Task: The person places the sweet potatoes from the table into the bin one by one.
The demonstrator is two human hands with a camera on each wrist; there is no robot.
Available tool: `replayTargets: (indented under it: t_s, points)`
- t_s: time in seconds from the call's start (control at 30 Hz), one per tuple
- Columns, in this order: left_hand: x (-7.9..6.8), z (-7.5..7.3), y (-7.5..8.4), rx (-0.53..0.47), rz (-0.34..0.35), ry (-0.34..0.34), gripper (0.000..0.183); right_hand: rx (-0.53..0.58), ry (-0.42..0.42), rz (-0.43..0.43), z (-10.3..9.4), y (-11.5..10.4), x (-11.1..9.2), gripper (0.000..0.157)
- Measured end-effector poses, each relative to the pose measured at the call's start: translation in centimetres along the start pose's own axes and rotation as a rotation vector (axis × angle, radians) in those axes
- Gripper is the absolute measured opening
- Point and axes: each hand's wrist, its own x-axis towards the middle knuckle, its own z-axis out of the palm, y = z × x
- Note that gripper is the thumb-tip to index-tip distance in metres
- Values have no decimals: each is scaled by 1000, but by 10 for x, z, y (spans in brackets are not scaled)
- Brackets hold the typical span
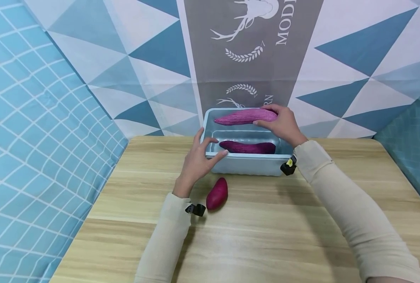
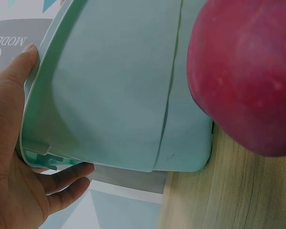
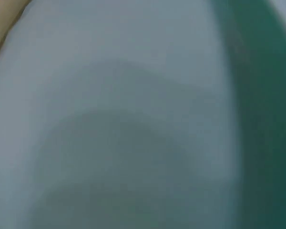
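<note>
In the head view a light blue plastic bin (image 1: 252, 165) stands at the back of the table. My left hand (image 1: 197, 159) holds its left front corner, the thumb over the front rim and fingers around the left side; the left wrist view shows this hand (image 2: 19, 157) against the bin (image 2: 109, 86). My right hand (image 1: 282, 124) grips one end of a long pink-purple sweet potato (image 1: 243, 116) above the bin's back part. A darker purple sweet potato (image 1: 248, 147) lies inside, near the front wall. Only the bin's wall (image 3: 124, 95) fills the right wrist view, blurred.
A smaller red-purple sweet potato (image 1: 217, 194) lies on the wooden table (image 1: 266, 236) in front of the bin, beside the left wrist; it looms large in the left wrist view. Patterned cloth (image 1: 160, 78) hangs directly behind the bin.
</note>
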Motion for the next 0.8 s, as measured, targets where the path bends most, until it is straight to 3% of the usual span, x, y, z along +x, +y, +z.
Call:
replayTargets:
  t_s: [0.33,0.8]
  points:
    - [0,0,-1,19,3,8,59,4,40,10,-1,-2,2,55]
    - [1,0,0,8,7,13,54,28,-18,-41,-2,-11,-16,54]
